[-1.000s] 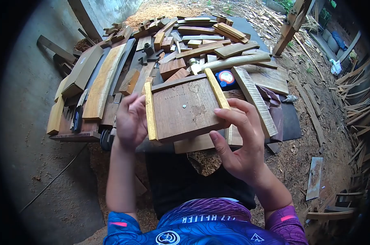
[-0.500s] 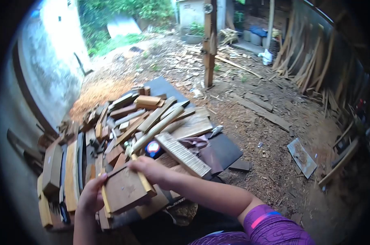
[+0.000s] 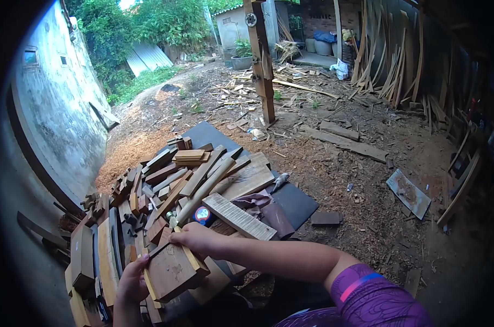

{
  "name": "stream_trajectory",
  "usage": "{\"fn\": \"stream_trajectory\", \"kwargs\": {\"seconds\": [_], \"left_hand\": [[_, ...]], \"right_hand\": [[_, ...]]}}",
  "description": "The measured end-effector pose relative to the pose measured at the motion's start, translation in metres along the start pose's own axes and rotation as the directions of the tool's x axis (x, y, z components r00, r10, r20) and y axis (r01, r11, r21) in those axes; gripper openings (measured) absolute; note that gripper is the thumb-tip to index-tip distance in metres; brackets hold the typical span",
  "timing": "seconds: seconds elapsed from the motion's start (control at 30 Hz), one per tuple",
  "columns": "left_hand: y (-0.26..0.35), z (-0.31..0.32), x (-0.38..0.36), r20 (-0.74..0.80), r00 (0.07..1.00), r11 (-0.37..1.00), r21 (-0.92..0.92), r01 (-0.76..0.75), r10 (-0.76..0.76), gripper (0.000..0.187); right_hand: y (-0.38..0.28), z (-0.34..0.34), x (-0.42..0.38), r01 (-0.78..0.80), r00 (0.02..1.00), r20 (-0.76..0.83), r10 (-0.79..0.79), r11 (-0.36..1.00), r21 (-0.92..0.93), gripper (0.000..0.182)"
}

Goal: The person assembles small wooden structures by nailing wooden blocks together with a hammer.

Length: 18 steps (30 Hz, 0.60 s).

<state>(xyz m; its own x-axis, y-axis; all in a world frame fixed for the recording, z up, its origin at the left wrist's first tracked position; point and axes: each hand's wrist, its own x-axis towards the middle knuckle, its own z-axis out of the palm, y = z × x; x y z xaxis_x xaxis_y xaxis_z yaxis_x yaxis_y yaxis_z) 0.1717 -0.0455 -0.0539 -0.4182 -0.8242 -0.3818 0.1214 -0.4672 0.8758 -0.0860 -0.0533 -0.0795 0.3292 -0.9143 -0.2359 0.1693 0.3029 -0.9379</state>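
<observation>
A flat brown wooden piece (image 3: 173,272) with pale yellow strips along two sides is held between my hands, tilted low in front of me. My left hand (image 3: 132,280) grips its left edge, thumb on top. My right hand (image 3: 197,238) is closed on the strip at its far right edge; the fingertips are partly hidden. Just beyond the right hand lie a blue tape measure (image 3: 202,215) and a long round wooden rod (image 3: 210,188). A pale ridged wooden block (image 3: 240,216) rests to the right of them.
Wood offcuts (image 3: 170,180) crowd the dark work table (image 3: 298,204), with longer boards (image 3: 108,253) on the left. A brown cloth (image 3: 274,218) lies near its right edge. A wooden post (image 3: 261,65) stands beyond, on ground strewn with shavings. Planks (image 3: 407,60) lean at the right.
The view has tilted up and shifted, showing more of the yard. Both hands still hold the wooden piece, which sits slightly lower and further right in the picture.
</observation>
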Motion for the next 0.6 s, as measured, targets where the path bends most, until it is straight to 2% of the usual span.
{"fn": "stream_trajectory", "kwargs": {"seconds": [0.1,0.4,0.6], "left_hand": [[-0.001,-0.003,0.001,-0.057,0.998,1.0,0.026,0.001,0.001,0.048],[-0.001,-0.011,0.005,-0.084,0.995,0.999,-0.021,0.049,-0.05,0.048],[0.004,-0.009,0.005,-0.123,0.991,0.998,0.02,0.062,-0.059,0.048]], "right_hand": [[0.0,0.0,0.003,0.005,1.0,-0.003,-0.005,0.999,-0.052,0.044],[-0.008,-0.001,-0.004,0.056,0.998,-0.03,-0.062,0.981,-0.184,0.044],[-0.004,-0.002,-0.001,0.068,0.995,-0.054,-0.086,0.961,-0.268,0.048]]}}
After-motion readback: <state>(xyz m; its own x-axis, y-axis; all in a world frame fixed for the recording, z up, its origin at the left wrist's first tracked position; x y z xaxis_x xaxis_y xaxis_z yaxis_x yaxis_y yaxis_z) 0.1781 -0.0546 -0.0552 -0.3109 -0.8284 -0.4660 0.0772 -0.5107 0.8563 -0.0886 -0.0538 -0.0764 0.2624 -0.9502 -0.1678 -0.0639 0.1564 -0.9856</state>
